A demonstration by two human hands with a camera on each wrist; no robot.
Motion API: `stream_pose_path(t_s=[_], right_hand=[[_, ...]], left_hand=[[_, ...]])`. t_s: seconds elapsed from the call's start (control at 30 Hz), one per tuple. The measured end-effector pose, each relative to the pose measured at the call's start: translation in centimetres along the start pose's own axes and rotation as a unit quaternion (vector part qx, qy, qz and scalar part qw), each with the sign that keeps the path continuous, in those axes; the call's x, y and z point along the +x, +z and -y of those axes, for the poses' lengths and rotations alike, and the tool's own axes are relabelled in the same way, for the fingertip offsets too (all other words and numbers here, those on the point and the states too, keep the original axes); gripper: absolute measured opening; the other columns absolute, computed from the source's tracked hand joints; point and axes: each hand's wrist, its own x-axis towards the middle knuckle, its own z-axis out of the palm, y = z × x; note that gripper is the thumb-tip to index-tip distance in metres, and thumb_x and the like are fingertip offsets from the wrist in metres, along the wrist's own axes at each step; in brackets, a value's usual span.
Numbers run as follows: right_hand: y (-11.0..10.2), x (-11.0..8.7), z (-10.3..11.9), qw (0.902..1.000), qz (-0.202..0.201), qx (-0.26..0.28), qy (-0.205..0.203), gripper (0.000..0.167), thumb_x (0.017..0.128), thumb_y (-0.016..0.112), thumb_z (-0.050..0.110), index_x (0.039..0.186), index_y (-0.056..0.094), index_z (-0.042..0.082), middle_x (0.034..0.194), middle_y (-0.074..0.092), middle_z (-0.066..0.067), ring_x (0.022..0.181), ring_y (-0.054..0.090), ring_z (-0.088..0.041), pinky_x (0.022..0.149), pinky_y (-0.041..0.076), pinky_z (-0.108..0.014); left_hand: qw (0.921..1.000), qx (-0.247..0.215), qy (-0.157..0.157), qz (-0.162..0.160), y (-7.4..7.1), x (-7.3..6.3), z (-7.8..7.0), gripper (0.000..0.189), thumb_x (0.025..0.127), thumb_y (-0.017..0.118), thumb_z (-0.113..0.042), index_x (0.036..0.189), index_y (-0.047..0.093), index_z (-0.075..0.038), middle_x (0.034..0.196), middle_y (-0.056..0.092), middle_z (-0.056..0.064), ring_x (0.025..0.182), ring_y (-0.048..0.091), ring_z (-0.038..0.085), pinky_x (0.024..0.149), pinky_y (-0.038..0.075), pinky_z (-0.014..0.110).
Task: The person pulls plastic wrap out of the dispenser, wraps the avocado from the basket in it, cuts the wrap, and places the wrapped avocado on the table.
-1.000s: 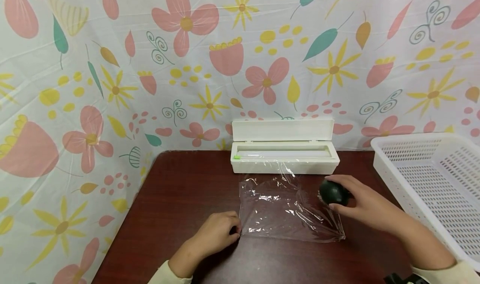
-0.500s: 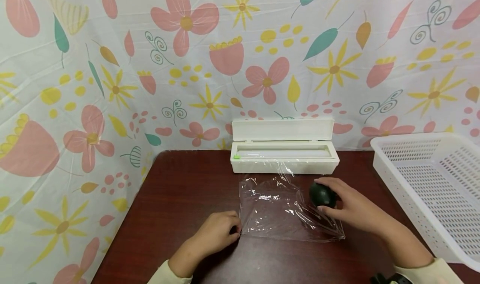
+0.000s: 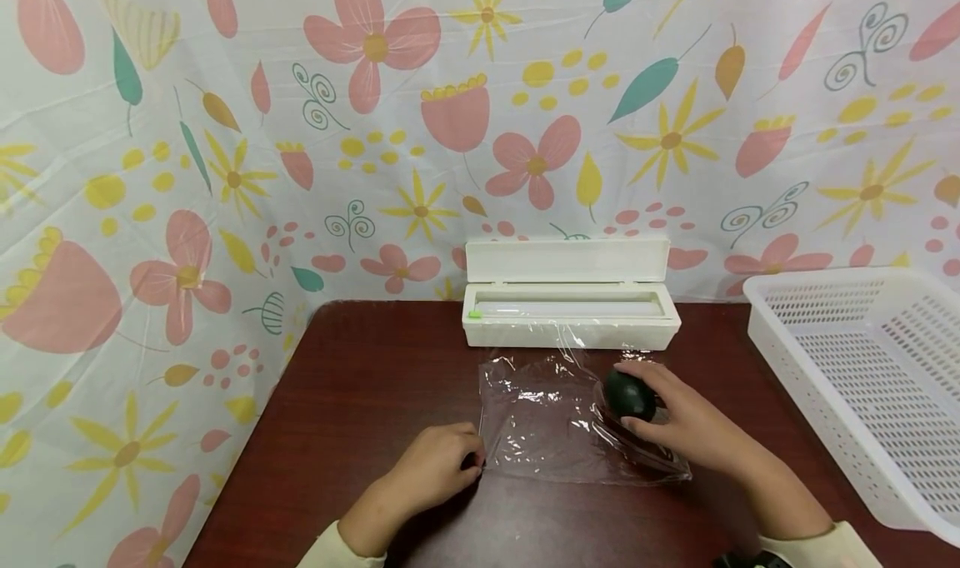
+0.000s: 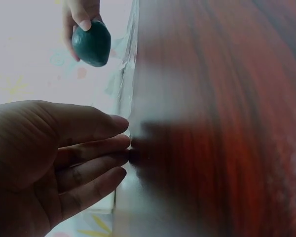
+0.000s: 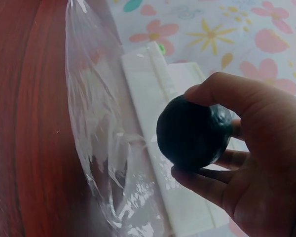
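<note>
My right hand (image 3: 678, 422) grips a dark green avocado (image 3: 630, 395) between thumb and fingers, over the right part of a sheet of cling film (image 3: 543, 422). The avocado (image 5: 192, 131) appears rounded in the right wrist view, its far side against the fingers. At the film's near left corner, my left hand (image 3: 438, 466) pinches the edge with thumb and fingertips, low at the tabletop. In the left wrist view, that hand's fingertips meet the table beside the film, and the avocado (image 4: 92, 43) appears beyond. The film runs out from a white dispenser box (image 3: 570, 335) with its lid up.
A white perforated plastic basket (image 3: 810, 418) stands on the right of the dark red wooden table (image 3: 360, 368). A flower-printed cloth (image 3: 300, 135) hangs behind and to the left. A small green piece (image 3: 475, 314) sits on the dispenser's left end.
My right hand has carried the avocado leftward and slightly nearer, from the film's right side to over its right part. The left hand stays at the corner.
</note>
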Motion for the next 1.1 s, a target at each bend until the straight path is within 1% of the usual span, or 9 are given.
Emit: stream_pose_path(t_s=[0.13,0.3,0.43,0.57,0.67,0.73,0.87,1.03,1.1], right_hand=[[0.8,0.2,0.0,0.9997,-0.011,-0.014,-0.017,0.068,0.087,0.081,0.026,0.147,0.048,0.024,0.142,0.052,-0.007,0.118,0.055,-0.020,0.087,0.054,-0.027],[1.5,0.5,0.3,0.9994,-0.016,-0.015,-0.028,0.067,0.086,0.082,0.024,0.144,0.050,0.022,0.139,0.055,-0.006,0.117,0.055,-0.019,0.089,0.053,-0.030],[1.9,0.7,0.5,0.9997,-0.012,0.001,-0.022,0.066,0.086,0.081,0.024,0.145,0.051,0.019,0.140,0.053,-0.007,0.117,0.055,-0.022,0.087,0.054,-0.030],[2.2,1.0,0.6,0.9991,-0.001,0.040,-0.017,0.065,0.088,0.080,0.021,0.146,0.050,0.016,0.141,0.048,-0.012,0.117,0.057,-0.029,0.084,0.057,-0.031],[2.5,1.2,0.5,0.9974,0.009,0.071,-0.005,0.066,0.088,0.080,0.019,0.147,0.050,0.017,0.140,0.045,-0.012,0.112,0.059,-0.031,0.081,0.058,-0.029],[2.7,1.4,0.4,0.9966,0.013,0.082,0.002,0.067,0.087,0.080,0.017,0.147,0.049,0.017,0.139,0.045,-0.011,0.111,0.059,-0.030,0.080,0.058,-0.028],[3.1,1.7,0.2,0.9967,0.014,0.080,0.004,0.068,0.087,0.080,0.016,0.147,0.049,0.019,0.139,0.045,-0.010,0.109,0.059,-0.028,0.079,0.058,-0.027],[3.3,2.1,0.0,0.9978,0.011,0.065,0.003,0.067,0.087,0.079,0.018,0.147,0.050,0.021,0.140,0.047,-0.010,0.108,0.060,-0.026,0.077,0.058,-0.028],[3.4,2.4,0.0,0.9979,0.010,0.064,0.001,0.067,0.087,0.079,0.017,0.147,0.050,0.020,0.139,0.047,-0.012,0.109,0.060,-0.027,0.077,0.058,-0.029]], left_hand=[[1.0000,0.009,0.001,-0.001,0.0,-0.1,-0.1,0.014,0.080,0.079,-0.020,0.077,0.066,-0.024,0.082,0.060,-0.015,0.072,0.058,0.001,0.068,0.051,0.023],[0.9998,0.019,0.005,-0.005,0.1,-0.1,-0.2,0.016,0.080,0.080,-0.022,0.077,0.065,-0.025,0.083,0.061,-0.015,0.072,0.058,0.000,0.068,0.051,0.022],[0.9997,0.022,0.005,-0.003,0.3,-0.2,-0.2,0.016,0.081,0.080,-0.022,0.078,0.065,-0.026,0.084,0.061,-0.016,0.072,0.057,-0.001,0.068,0.051,0.022],[0.9997,0.023,0.008,-0.005,0.2,-0.2,-0.2,0.016,0.080,0.080,-0.022,0.077,0.065,-0.026,0.084,0.061,-0.016,0.071,0.057,-0.001,0.067,0.050,0.021],[0.9997,0.021,0.009,-0.005,0.1,-0.1,-0.2,0.016,0.080,0.080,-0.021,0.076,0.065,-0.026,0.083,0.060,-0.015,0.070,0.056,0.000,0.065,0.049,0.022],[0.9998,0.018,0.008,-0.002,0.0,-0.1,-0.3,0.016,0.080,0.079,-0.020,0.076,0.064,-0.025,0.083,0.060,-0.014,0.070,0.056,0.001,0.064,0.049,0.022],[0.9999,0.006,0.002,0.011,-0.2,0.0,-0.4,0.015,0.081,0.078,-0.019,0.077,0.064,-0.024,0.083,0.059,-0.013,0.070,0.056,0.002,0.064,0.048,0.022],[0.9998,-0.006,0.000,0.019,-0.5,0.0,-0.5,0.014,0.082,0.078,-0.018,0.079,0.066,-0.023,0.085,0.060,-0.012,0.073,0.056,0.002,0.067,0.049,0.021],[0.9996,-0.012,0.000,0.024,-0.6,0.0,-0.4,0.013,0.082,0.078,-0.018,0.081,0.067,-0.023,0.086,0.060,-0.012,0.076,0.058,0.002,0.070,0.050,0.021]])
